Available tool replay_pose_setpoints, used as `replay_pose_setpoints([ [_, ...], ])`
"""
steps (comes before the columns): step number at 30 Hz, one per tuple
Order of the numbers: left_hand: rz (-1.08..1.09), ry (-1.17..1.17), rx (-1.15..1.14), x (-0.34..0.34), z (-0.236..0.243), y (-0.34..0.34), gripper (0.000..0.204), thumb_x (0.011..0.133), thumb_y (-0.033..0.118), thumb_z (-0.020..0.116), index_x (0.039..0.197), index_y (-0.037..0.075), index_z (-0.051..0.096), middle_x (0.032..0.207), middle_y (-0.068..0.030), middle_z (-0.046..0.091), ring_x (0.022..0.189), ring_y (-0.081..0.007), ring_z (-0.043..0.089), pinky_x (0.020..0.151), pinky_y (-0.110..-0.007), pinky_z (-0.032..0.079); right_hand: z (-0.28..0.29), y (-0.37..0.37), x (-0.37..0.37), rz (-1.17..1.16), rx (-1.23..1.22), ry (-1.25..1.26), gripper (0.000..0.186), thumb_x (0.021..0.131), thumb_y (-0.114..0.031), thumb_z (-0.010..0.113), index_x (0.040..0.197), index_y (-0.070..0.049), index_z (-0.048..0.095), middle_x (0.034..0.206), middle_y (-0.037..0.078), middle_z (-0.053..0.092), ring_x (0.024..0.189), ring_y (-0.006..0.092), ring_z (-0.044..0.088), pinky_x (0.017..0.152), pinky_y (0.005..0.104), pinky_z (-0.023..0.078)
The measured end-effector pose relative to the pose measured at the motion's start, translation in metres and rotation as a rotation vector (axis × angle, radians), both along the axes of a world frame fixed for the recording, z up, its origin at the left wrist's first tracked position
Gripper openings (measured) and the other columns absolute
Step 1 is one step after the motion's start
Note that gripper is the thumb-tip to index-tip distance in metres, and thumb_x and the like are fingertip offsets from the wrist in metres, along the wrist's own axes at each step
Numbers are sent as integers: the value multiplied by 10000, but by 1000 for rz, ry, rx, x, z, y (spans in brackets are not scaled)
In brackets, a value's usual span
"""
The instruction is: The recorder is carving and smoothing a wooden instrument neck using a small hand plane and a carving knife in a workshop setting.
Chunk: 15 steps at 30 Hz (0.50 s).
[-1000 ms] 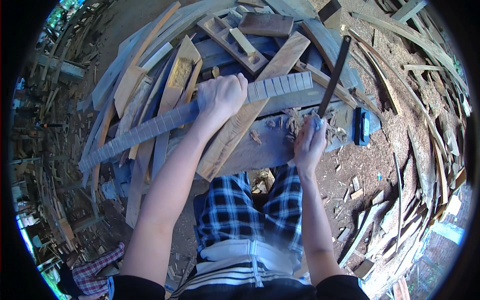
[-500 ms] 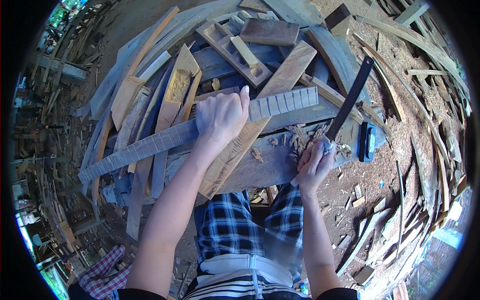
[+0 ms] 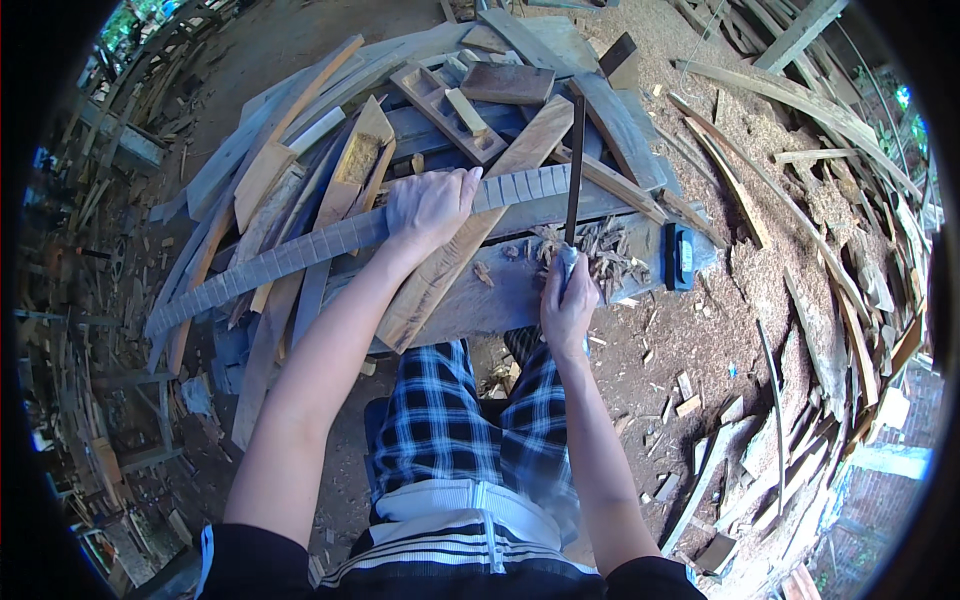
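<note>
A long strip of wood point(image 3: 290, 258), marked with closely spaced cross lines like saw cuts, lies slanting over the bench. My left hand point(image 3: 428, 208) is closed over it right of its middle, thumb along the upper edge. In my right hand point(image 3: 568, 305) is the pale handle of a long, dark, straight blade point(image 3: 576, 180), pointing upward. The blade stands at the strip's right end; whether they touch, I cannot tell. Under the strip, a brown board point(image 3: 440, 287) crosses at a slant. Loose wood chips point(image 3: 608, 255) lie beside my right hand.
A slotted wooden block point(image 3: 432, 98) and a dark brown block point(image 3: 508, 83) lie at the back. A small black block-shaped object point(image 3: 679, 257) rests at the right end of the bench. Offcuts point(image 3: 350, 170) crowd the left; sawdust and scrap boards point(image 3: 730, 180) cover the ground at right.
My right hand has moved left, bringing the blade from a rightward lean to nearly upright at the strip's right end. My left hand keeps its hold on the strip. The whole view has shifted slightly.
</note>
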<state>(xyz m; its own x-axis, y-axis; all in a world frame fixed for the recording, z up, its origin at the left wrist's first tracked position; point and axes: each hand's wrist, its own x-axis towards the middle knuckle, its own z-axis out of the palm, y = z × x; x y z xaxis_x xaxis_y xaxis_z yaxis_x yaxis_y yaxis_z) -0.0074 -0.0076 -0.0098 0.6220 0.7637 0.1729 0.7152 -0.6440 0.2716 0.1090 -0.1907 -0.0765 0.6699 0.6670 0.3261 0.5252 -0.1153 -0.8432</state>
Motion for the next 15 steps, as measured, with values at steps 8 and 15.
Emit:
replay_pose_setpoints([
  [8,77,142,-131,-25,21,24,684,993,473,246,754,-21,655,806,-275,646,818,-444,635,739,-532,485,-13,7,2,-24,89,-95,108,935,-100,514,910,4,530,711,192,592,601,360,592,530,427,435],
  [15,23,98,-74,-88,25,32,677,1012,400,258,595,-9,601,598,-216,612,618,-383,633,646,-491,507,-15,5,3,1,57,-87,172,964,-137,489,902,18,531,685,167,592,574,318,589,519,402,427],
])
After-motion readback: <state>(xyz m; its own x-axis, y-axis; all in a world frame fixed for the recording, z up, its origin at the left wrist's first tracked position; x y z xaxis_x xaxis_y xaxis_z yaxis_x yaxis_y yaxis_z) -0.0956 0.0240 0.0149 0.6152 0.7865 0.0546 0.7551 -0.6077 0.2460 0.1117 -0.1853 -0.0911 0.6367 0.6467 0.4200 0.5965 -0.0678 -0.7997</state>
